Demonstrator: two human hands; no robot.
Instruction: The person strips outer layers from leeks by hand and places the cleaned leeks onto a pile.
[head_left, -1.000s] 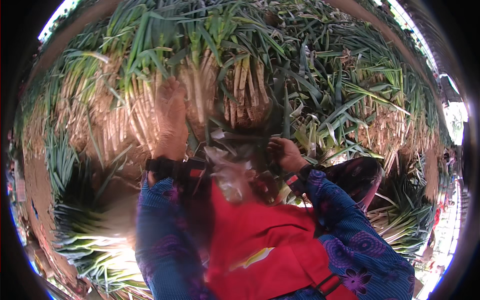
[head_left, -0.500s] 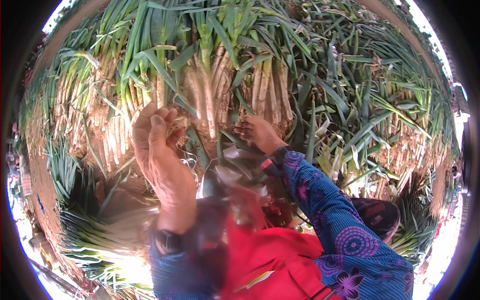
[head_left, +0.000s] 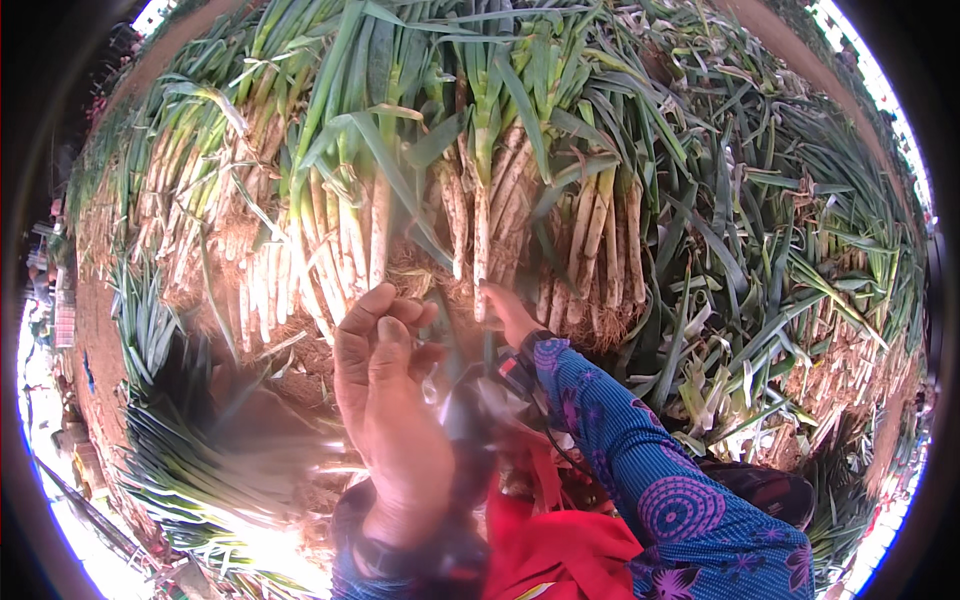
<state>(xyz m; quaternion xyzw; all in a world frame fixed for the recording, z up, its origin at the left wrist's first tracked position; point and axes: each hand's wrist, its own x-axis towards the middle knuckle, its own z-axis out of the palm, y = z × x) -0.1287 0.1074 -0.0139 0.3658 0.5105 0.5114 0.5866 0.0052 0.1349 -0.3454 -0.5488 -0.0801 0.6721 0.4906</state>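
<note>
Long white-stalked leeks with green leaves lie in bunches before me, root ends toward me. My right hand (head_left: pixel 508 312) has its fingers at the lower end of a single leek (head_left: pixel 481 230) in the middle and seems to grip it; most of these fingers are hidden. To its left, my left hand (head_left: pixel 388 370) is raised, its fingers loosely curled and the thumb apart, with nothing visible in it. Beyond its fingertips lies a leek bunch (head_left: pixel 330 235). Right of my right hand is another leek bunch (head_left: pixel 605 240) with soil on its roots.
Loose green leaves (head_left: pixel 700 270) are heaped at the right, with more leeks (head_left: pixel 840 350) farther right. At the lower left lies a pile of leeks (head_left: pixel 190 480), partly blurred. Red cloth (head_left: pixel 565 555) covers my lap. A dark shoe (head_left: pixel 765 490) shows at the lower right.
The view has shifted, so the leeks appear farther right and lower. My right hand has moved left to the single leek's end. My left hand stays loosely curled.
</note>
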